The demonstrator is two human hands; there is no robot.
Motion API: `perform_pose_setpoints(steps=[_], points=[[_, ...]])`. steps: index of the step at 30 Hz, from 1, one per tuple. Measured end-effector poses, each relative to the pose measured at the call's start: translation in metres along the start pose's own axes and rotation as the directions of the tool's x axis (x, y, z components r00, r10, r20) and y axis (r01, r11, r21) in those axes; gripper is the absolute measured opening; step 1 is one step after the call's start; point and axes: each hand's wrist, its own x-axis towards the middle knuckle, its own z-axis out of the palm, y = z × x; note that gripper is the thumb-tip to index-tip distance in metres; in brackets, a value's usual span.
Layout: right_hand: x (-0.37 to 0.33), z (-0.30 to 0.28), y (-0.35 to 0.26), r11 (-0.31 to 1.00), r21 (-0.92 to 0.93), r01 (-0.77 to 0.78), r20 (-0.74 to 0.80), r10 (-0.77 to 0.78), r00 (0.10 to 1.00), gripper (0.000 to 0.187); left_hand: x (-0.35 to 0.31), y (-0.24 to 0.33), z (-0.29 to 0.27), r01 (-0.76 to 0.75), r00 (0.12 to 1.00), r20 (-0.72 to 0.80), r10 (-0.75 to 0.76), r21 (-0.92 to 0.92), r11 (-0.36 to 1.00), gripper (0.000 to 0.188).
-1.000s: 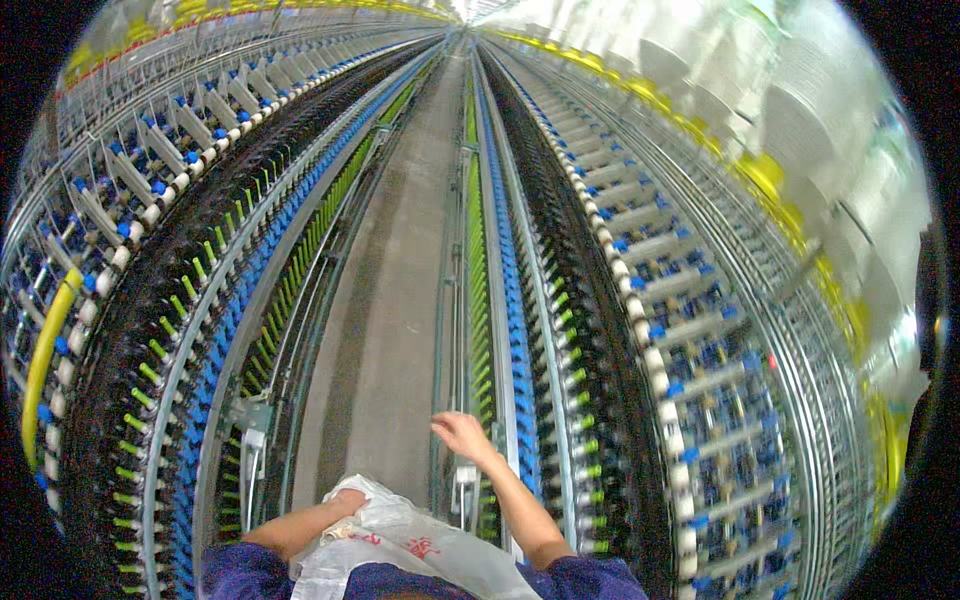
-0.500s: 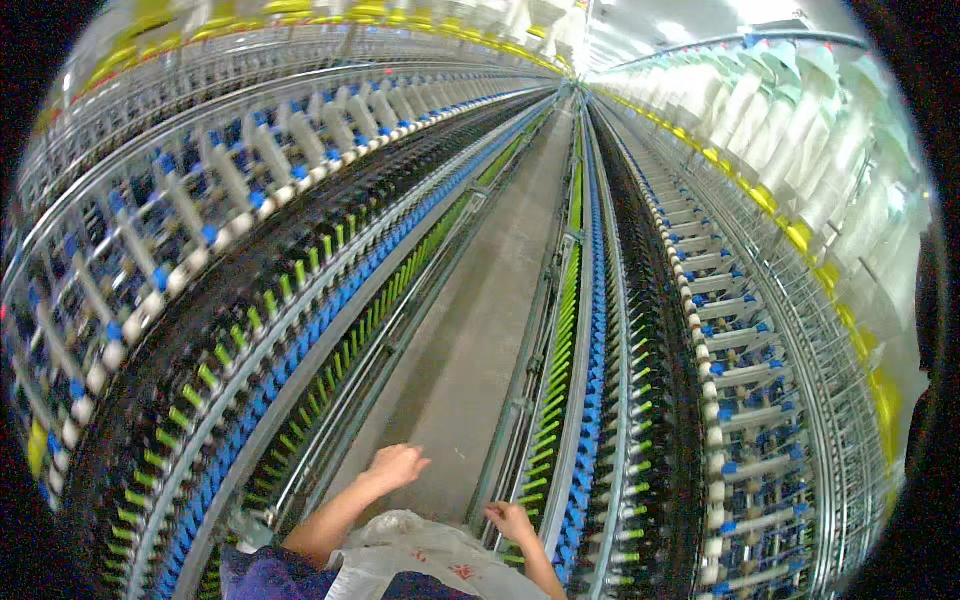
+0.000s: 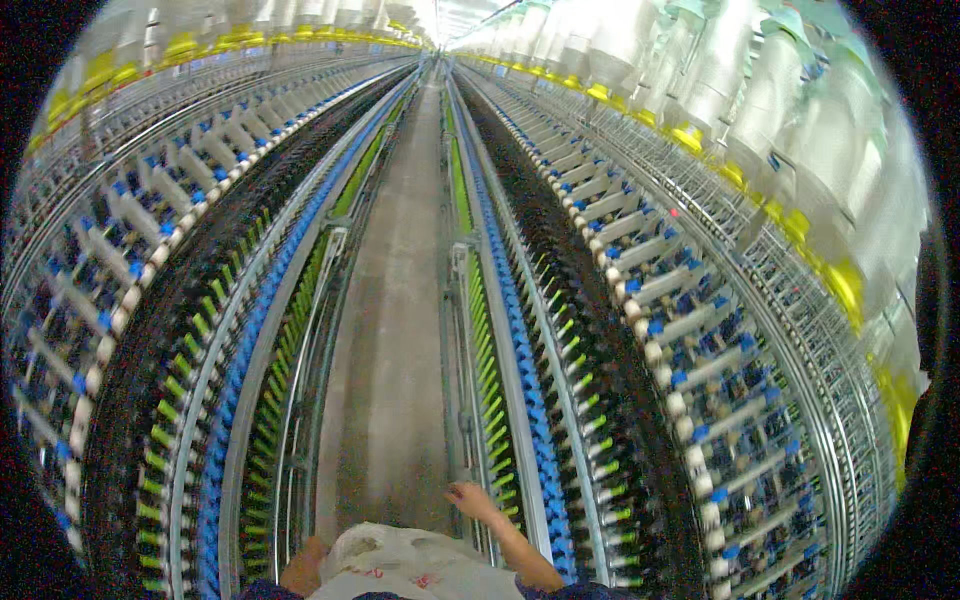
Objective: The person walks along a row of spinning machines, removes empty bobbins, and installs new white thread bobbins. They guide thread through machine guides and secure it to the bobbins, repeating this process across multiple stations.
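My right hand (image 3: 470,499) hangs over the aisle floor, beside the lower rail of the right-hand machine. Its fingers are curled in, with nothing showing in them, and it touches nothing I can see. My left hand (image 3: 309,555) is low at the left side of my pale apron (image 3: 400,555); its fingers are hidden. The spinning machine on the right carries a row of green bobbin tubes (image 3: 489,400) beside a blue strip (image 3: 523,400). A matching row of green tubes (image 3: 285,385) stands on the left machine.
A long grey aisle floor (image 3: 390,300) runs between the two machines. White rollers (image 3: 655,352) and grey arms line the upper parts. Large whitish bobbins (image 3: 770,90) with yellow bases hang at the upper right. Metal rails (image 3: 318,345) border the aisle.
The view has swung to the right, so the aisle now lies left of centre. My left hand has dropped back beside the apron; my right hand has come forward over the floor.
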Motion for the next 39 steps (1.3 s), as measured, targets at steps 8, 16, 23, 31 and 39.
perform_pose_setpoints(steps=[8,16,23,31,39], points=[[0.329,-0.099,-0.035,0.970,0.008,0.244,0.019,-0.245,0.969,0.026,0.151,0.018,-0.087,0.272,0.962,0.048,-0.267,-0.174,0.947,0.029],[0.522,-0.070,0.143,0.977,-0.189,-0.095,0.091,0.114,0.989,0.040,0.417,0.131,-0.296,0.106,0.991,-0.060,-0.119,-0.185,0.977,0.027],[0.644,-0.109,0.265,0.748,-0.012,-0.664,0.245,0.646,0.723,0.035,0.721,0.332,-0.534,-0.338,0.858,-0.461,0.229,-0.169,0.926,0.026],[0.973,-0.219,0.341,0.792,-0.031,-0.610,0.296,0.590,0.751,0.029,0.845,0.434,-0.610,-0.027,0.988,-0.157,-0.009,-0.225,0.974,0.028],[1.376,-0.314,0.386,0.979,0.043,-0.202,0.051,0.199,0.979,0.023,0.917,0.445,-0.646,0.422,0.902,0.071,-0.425,-0.337,0.841,0.026]])
